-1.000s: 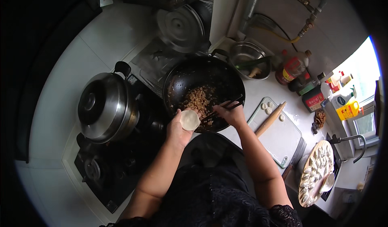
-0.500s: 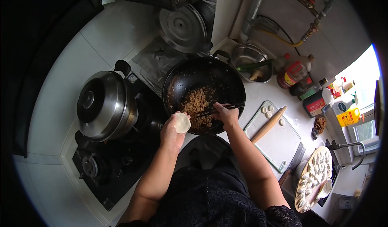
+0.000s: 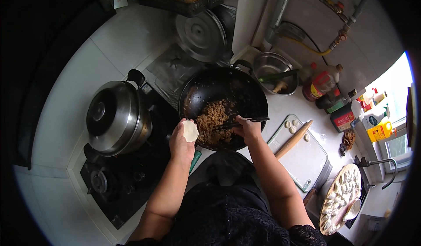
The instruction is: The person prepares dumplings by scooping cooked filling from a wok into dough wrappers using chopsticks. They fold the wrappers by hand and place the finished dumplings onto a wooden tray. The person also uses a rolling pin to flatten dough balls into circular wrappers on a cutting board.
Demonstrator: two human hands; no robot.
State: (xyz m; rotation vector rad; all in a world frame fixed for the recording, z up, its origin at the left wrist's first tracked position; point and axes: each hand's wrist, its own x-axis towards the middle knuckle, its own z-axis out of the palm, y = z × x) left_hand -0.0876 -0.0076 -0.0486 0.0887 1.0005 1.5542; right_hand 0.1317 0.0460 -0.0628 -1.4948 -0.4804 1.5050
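Note:
A round white dough wrapper (image 3: 190, 131) rests across the fingers of my left hand (image 3: 178, 144), at the near left rim of a black wok (image 3: 247, 84). Brown minced filling (image 3: 213, 114) lies heaped in the wok. Over the wok's right side, my right hand (image 3: 250, 130) grips dark chopsticks (image 3: 258, 119), their tips reaching into the filling. To the right, a rolling pin (image 3: 294, 140) lies across a pale cutting board (image 3: 303, 167), with a few small dough pieces (image 3: 293, 130) beside it.
A lidded steel pot (image 3: 116, 116) stands on the black stove (image 3: 118, 184) at left. Behind the board are a steel bowl (image 3: 274, 64) with a cucumber (image 3: 280, 75) and several bottles (image 3: 325, 83). A round tray (image 3: 326, 226) of dumplings sits at lower right. Something green (image 3: 195, 160) shows beside my left wrist.
My left hand has shifted slightly left with the wrapper, exposing a green thing by the wrist. The chopsticks stay in the filling, my right hand a little lower. The whole view has tilted slightly.

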